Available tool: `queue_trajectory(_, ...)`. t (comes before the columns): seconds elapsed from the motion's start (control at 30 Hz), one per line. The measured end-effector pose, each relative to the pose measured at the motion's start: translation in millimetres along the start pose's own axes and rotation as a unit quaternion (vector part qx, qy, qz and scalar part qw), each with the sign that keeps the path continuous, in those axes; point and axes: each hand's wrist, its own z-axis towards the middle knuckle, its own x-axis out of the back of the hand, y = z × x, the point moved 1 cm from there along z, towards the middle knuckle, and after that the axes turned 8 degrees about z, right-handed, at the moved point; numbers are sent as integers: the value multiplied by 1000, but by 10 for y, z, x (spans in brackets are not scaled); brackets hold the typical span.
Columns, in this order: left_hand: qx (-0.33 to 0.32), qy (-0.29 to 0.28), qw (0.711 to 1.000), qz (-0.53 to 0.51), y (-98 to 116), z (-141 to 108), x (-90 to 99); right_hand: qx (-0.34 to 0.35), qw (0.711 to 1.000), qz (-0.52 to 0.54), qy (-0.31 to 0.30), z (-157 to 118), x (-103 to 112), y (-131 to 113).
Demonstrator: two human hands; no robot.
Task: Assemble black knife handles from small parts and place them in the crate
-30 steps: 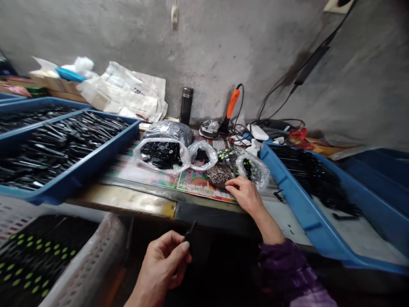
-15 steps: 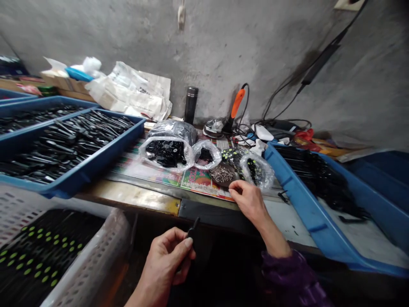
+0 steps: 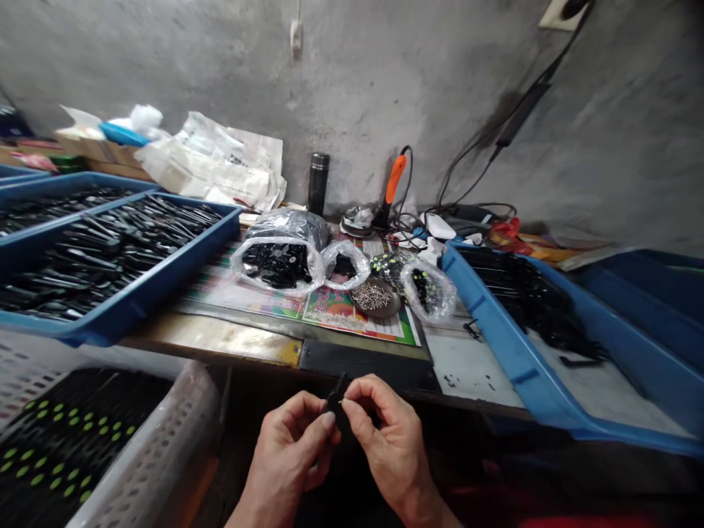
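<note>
Below the table's front edge, my left hand (image 3: 294,447) pinches a small black part (image 3: 336,396) between thumb and fingers. My right hand (image 3: 385,440) is closed in a pinch against the right side of that part, with a tiny metal piece (image 3: 342,401) at its fingertips. On the table beyond lies a dish of small metal pieces (image 3: 371,295). Around it stand open plastic bags: one with black discs (image 3: 278,262), a small one with dark pieces (image 3: 345,266), and one with black and green pieces (image 3: 427,291).
Blue trays of black parts stand at the left (image 3: 104,293) and right (image 3: 517,367). A white basket (image 3: 148,440) of green-dotted black parts is at the lower left. Behind are an orange-handled tool (image 3: 394,180), a black cylinder (image 3: 318,183) and cables.
My right hand has moved from beside the metal-piece dish down to the black part in my left hand. The view has shifted slightly to the right.
</note>
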Motion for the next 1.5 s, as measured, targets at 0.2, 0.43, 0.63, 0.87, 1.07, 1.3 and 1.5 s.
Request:
queue_trajectory(0.2, -5, 13, 1000, 4, 21, -28, -37, 89, 993, -65, 34, -34, -34, -26)
queue_trajectory(0.43, -10, 14, 1000, 12, -26, -38, -34, 139, 981, -130, 40, -104, -71, -6)
queue_trajectory(0.63, -71, 31, 995, 68, -177, -5, 34, 88, 992, -75, 47, -137, -113, 41)
queue_trajectory(0.87, -58, -8, 997, 55, -195, -20, 27, -255, 937, 238, 12, -116, -128, 168)
queue_trajectory(1.07, -38, -11, 999, 22, -188, -23, -18, -253, 945, 205, -16, -98, -137, 116)
queue_trajectory(1.3, -11, -15, 1000, 6, -74, -41, -74, -249, 942, 218, -49, -144, -100, 149)
queue_trajectory(1.5, -17, -25, 999, 30, -118, -55, -50, -247, 945, 196, -89, -84, 5, 87)
